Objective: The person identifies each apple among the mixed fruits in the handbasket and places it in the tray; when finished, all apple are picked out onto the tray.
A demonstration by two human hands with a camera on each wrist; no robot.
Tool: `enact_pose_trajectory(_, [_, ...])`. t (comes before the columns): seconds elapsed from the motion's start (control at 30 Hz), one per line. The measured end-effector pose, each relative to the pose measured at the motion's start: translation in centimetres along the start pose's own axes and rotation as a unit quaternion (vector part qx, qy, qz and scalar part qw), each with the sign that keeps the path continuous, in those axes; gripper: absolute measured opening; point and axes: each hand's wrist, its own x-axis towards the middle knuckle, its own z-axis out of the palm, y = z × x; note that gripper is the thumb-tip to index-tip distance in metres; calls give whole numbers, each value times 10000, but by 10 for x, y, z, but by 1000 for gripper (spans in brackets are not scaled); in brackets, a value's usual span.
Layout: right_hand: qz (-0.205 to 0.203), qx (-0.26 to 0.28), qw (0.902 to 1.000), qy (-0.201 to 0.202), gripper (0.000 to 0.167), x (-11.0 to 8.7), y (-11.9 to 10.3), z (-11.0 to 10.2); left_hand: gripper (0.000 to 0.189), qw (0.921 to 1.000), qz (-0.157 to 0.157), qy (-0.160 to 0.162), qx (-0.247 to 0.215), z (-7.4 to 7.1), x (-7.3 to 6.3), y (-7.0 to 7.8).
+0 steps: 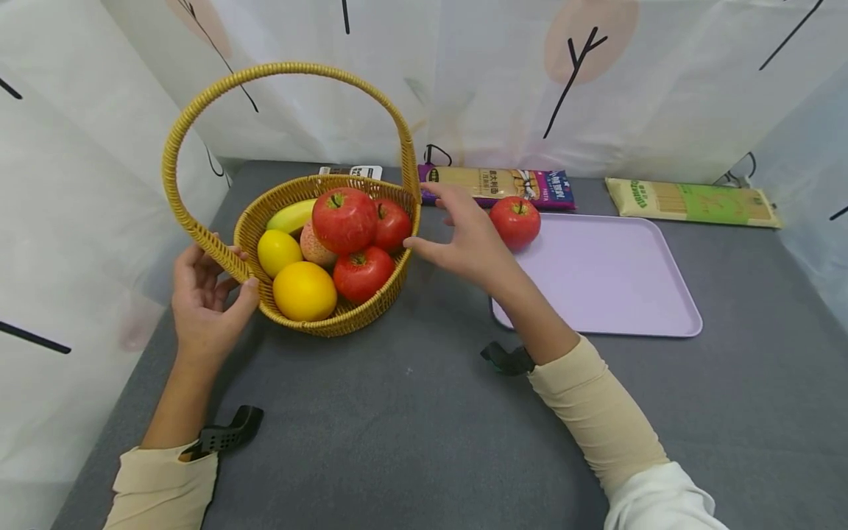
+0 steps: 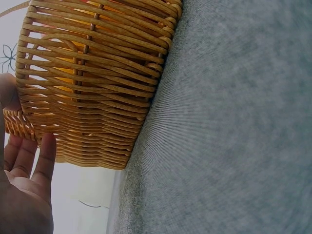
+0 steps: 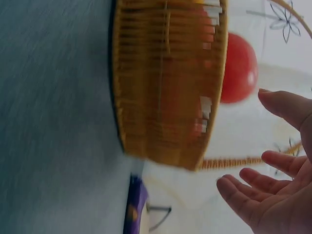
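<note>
On the table [image 1: 397,434], the left hand [image 1: 207,305] curls fingers and thumb round the side of the basket [image 1: 331,328], likely to steady its heaped fruit [image 1: 305,291]; the right hand [image 1: 467,239], thumb and fingers wide, holds nothing just beside it. Beyond, a red apple [image 1: 515,223] sits at a corner of the tray [image 1: 609,280], whose lip perhaps curbs rolling, with two noodle packets [image 1: 709,202] behind
</note>
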Motion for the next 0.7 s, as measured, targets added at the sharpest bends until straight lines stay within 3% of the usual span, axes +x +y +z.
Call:
enact_pose_trajectory(0.13, [-458, 1, 9987, -205, 79, 11, -12, 19, 68, 10000, 6, 15, -28, 0, 0, 1])
enact_pose_trajectory(0.3, [-658, -49, 9967, -466, 84, 25, -24, 39, 68, 10000, 1, 10, -20, 0, -1, 1])
enact_pose_trajectory(0.7, [-394, -12, 9979, -517, 92, 42, -34, 66, 68, 9999, 38, -43, 92, -1, -1, -1])
